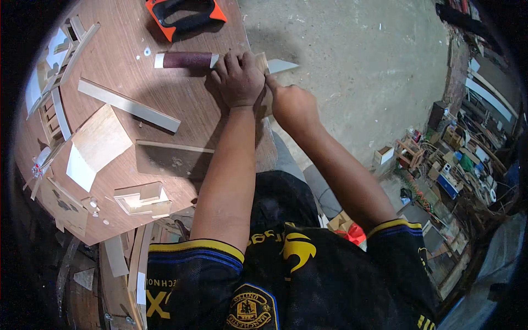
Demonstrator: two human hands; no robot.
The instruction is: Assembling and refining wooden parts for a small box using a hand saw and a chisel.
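A pale strip (280, 66) with a pointed right end lies across the table's right edge, a dark red sandpaper-like band (187, 60) round its left part. My left hand (239, 80) is closed over it and a small tan wooden piece (263, 61) at the edge, pressing from above. Beside it, my right hand (294, 107) is curled, its index finger against the tan piece; whatever is inside its fingers is hidden.
The wooden table (159, 93) carries an orange-and-black handled tool (214, 11), a long wooden strip (126, 104), a pale board (104, 140), small wooden frames and offcuts on the left. Cluttered wood and tools (445, 159) lie on the floor at right, a plank stack (118, 256) below left.
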